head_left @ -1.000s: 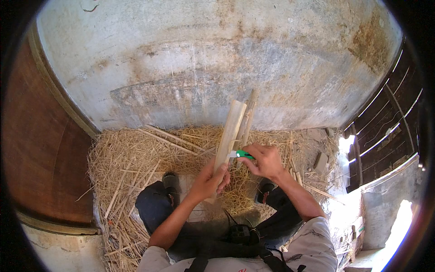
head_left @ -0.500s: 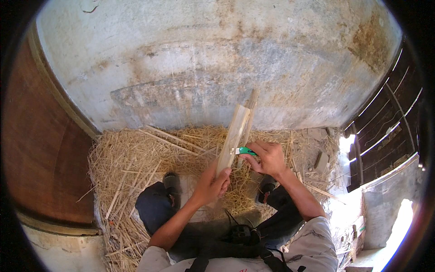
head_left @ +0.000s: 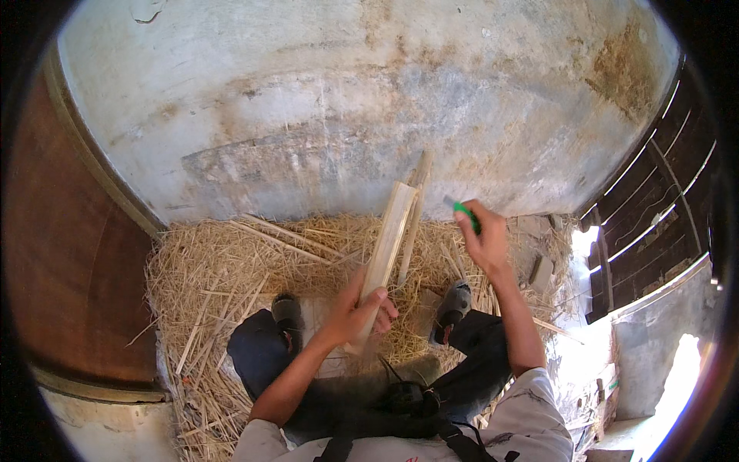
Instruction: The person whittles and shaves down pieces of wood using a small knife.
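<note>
My left hand (head_left: 358,312) grips the lower part of a pale split piece of bamboo or wood (head_left: 387,240), held tilted with its top toward the wall. My right hand (head_left: 485,239) is raised to the right of that piece, apart from it, closed on a green utility knife (head_left: 466,215) whose blade points up and left. Behind the held piece a longer pale pole (head_left: 421,165) stands slanted near the wall; whether it touches the wall is unclear.
Straw and loose slats (head_left: 215,246) cover the floor around my feet. A stained wall (head_left: 323,100) is ahead, a brown board (head_left: 88,254) on the left, dark slatted boards (head_left: 650,215) on the right. A small block (head_left: 543,269) lies on the floor at right.
My right hand has lifted the knife off the pale piece and moved it up and to the right. My left hand still holds the piece; my right foot has shifted slightly forward.
</note>
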Motion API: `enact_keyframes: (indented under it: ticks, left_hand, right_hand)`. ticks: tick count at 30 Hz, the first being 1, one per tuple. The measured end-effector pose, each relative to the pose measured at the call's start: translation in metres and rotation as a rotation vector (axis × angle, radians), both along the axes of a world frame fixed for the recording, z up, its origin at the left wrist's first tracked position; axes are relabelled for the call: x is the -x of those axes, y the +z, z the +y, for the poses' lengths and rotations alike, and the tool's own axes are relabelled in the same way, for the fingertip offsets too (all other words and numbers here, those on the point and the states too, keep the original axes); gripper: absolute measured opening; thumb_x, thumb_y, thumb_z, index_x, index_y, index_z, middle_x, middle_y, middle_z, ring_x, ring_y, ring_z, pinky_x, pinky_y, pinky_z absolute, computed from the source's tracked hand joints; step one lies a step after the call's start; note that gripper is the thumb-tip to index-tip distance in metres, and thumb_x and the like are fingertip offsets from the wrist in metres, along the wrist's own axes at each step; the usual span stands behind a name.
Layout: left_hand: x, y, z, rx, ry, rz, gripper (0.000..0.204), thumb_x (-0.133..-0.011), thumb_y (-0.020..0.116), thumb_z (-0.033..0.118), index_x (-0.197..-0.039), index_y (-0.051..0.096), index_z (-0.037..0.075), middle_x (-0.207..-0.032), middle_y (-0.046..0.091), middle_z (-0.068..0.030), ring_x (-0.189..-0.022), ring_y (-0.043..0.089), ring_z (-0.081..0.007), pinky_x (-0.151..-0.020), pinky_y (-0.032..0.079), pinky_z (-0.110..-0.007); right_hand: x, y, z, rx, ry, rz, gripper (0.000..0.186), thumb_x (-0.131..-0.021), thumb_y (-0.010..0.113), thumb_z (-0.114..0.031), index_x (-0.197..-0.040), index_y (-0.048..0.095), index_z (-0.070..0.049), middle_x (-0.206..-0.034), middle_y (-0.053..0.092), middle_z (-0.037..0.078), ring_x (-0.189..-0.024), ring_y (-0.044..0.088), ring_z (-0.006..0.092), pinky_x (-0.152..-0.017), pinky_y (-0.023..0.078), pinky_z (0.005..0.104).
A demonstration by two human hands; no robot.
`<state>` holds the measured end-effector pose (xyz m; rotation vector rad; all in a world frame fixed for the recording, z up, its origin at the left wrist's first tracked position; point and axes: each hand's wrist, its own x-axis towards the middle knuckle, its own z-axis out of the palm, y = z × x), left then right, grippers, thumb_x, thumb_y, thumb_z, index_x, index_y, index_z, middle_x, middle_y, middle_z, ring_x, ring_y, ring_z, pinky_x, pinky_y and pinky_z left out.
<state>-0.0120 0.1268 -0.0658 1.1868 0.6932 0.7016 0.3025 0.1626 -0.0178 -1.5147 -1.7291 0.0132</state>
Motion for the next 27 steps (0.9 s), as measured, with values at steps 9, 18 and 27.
enact_keyframes:
  ticks: [9,18,27]
  left_hand:
    - [-0.005,-0.012,0.005,-0.119,0.023,-0.073,0.045,-0.115,0.051,0.024,-0.153,0.038,0.004,-0.089,0.062,-0.0069,-0.063,0.061,-0.0115,-0.057,0.053,-0.030]
    - [-0.007,-0.018,0.005,-0.147,0.156,0.038,0.039,-0.115,0.053,0.030,-0.143,0.051,0.004,-0.073,0.055,-0.0001,-0.050,0.052,-0.0083,-0.048,0.046,-0.028]
    - [-0.002,-0.009,-0.001,-0.084,0.178,0.081,0.036,-0.113,0.057,0.030,-0.140,0.057,0.006,-0.070,0.053,0.0030,-0.053,0.049,-0.0050,-0.047,0.042,-0.026]
  right_hand:
    - [0.052,-0.025,-0.018,-0.038,0.388,-0.206,0.025,-0.096,0.079,-0.032,-0.107,0.074,-0.010,-0.089,0.074,0.012,-0.069,0.072,0.0333,-0.059,0.057,0.0422]
    - [0.072,-0.031,-0.021,-0.114,0.425,-0.341,0.026,-0.092,0.083,-0.032,-0.104,0.075,-0.010,-0.081,0.071,0.006,-0.061,0.070,0.0259,-0.054,0.054,0.0374]
    - [0.078,-0.027,-0.022,-0.181,0.399,-0.351,0.030,-0.089,0.086,-0.034,-0.103,0.075,-0.010,-0.077,0.069,0.004,-0.057,0.068,0.0234,-0.051,0.052,0.0362]
